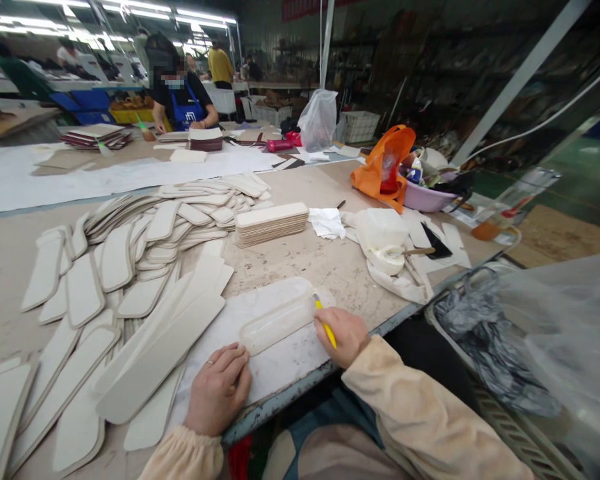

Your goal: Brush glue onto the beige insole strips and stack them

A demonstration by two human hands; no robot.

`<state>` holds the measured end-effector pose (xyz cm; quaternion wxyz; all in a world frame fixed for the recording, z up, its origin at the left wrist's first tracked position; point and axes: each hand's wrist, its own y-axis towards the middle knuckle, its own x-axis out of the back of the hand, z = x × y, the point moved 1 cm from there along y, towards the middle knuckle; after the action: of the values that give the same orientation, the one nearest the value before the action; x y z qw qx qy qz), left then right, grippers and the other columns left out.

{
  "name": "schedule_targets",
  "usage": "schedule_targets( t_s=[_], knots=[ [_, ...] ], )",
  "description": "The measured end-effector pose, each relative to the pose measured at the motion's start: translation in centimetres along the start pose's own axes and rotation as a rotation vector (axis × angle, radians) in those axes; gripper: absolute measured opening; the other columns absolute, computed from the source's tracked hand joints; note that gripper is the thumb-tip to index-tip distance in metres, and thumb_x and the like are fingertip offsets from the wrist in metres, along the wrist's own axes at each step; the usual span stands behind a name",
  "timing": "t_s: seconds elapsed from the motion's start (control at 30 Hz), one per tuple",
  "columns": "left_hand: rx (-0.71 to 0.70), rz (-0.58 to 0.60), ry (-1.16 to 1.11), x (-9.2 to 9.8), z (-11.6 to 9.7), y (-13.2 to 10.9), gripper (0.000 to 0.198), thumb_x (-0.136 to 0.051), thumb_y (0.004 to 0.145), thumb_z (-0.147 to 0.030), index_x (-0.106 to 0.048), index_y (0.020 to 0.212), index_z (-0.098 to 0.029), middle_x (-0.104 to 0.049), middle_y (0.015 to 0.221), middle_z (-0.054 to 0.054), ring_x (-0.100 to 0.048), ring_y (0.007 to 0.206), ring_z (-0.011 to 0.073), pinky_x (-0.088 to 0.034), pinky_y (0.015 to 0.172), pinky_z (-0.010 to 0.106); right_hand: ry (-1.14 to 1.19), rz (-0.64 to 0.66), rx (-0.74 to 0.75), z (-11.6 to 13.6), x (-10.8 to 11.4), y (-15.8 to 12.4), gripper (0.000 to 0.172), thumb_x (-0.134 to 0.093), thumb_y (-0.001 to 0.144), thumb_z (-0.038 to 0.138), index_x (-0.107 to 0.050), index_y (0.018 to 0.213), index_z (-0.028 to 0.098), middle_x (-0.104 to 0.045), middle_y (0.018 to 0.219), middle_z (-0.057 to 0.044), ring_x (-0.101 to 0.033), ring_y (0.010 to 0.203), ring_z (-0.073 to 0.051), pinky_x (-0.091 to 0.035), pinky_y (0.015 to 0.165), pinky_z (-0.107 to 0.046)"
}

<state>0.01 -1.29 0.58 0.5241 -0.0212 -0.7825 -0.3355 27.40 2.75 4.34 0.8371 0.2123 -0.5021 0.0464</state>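
Note:
My left hand (219, 392) rests near the table's front edge, fingers flat and pressing the near end of a pale long insole piece (275, 325). That piece lies on a white work board (280, 363). My right hand (343, 335) is closed round a yellow-handled tool (325, 321), its tip touching the far end of the piece. Left of the board, long grey-white insole strips (160, 347) lie fanned out.
Many cut insoles (130, 253) cover the left of the table, with a neat stack (271, 223) behind. A white glue tub with a brush (387, 257), cloth, an orange bag (387, 163) and a bowl stand right. A person (180, 93) works across the table. A plastic-lined bin (480, 320) stands at right.

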Motion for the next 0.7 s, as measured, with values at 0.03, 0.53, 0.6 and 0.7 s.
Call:
schedule_targets(
  t_s=[0.03, 0.53, 0.6, 0.7],
  knots=[
    [0.002, 0.001, -0.003, 0.0, 0.0, 0.0, 0.019, -0.056, 0.081, -0.014, -0.068, 0.094, -0.02, -0.072, 0.096, 0.005, -0.065, 0.098, 0.0231, -0.056, 0.086, 0.039, -0.067, 0.04, -0.049, -0.5, 0.0, 0.3, 0.019, -0.045, 0.089, 0.022, -0.063, 0.091, 0.019, -0.066, 0.081, -0.009, -0.059, 0.076, -0.02, -0.043, 0.068, -0.029],
    [-0.029, -0.004, 0.004, 0.4, -0.3, 0.5, 0.018, -0.055, 0.081, -0.014, -0.067, 0.094, -0.018, -0.072, 0.093, 0.006, -0.065, 0.096, 0.0227, -0.057, 0.083, 0.037, 0.732, 0.088, -0.114, 5.7, -3.2, -0.6, 0.018, -0.046, 0.09, 0.029, -0.061, 0.086, 0.021, -0.061, 0.073, 0.0, -0.057, 0.068, -0.013, -0.042, 0.064, -0.023],
    [-0.015, -0.004, -0.005, 0.4, -0.3, 0.5, 0.018, -0.055, 0.082, -0.014, -0.068, 0.093, -0.019, -0.072, 0.093, 0.005, -0.066, 0.095, 0.0225, -0.057, 0.084, 0.037, 0.807, 0.044, -0.347, 3.0, -2.5, -0.6, 0.019, -0.049, 0.088, 0.034, -0.06, 0.081, 0.02, -0.052, 0.059, 0.003, -0.05, 0.056, -0.012, -0.038, 0.055, -0.024],
    [0.003, -0.004, -0.023, 0.3, -0.4, 0.5, 0.018, -0.055, 0.081, -0.012, -0.068, 0.093, -0.019, -0.072, 0.093, 0.005, -0.065, 0.096, 0.0223, -0.057, 0.084, 0.037, 0.759, -0.095, -0.537, -1.1, -0.9, -0.6, 0.021, -0.052, 0.085, 0.039, -0.058, 0.077, 0.02, -0.045, 0.053, 0.005, -0.044, 0.052, -0.013, -0.035, 0.053, -0.025]
  ],
)
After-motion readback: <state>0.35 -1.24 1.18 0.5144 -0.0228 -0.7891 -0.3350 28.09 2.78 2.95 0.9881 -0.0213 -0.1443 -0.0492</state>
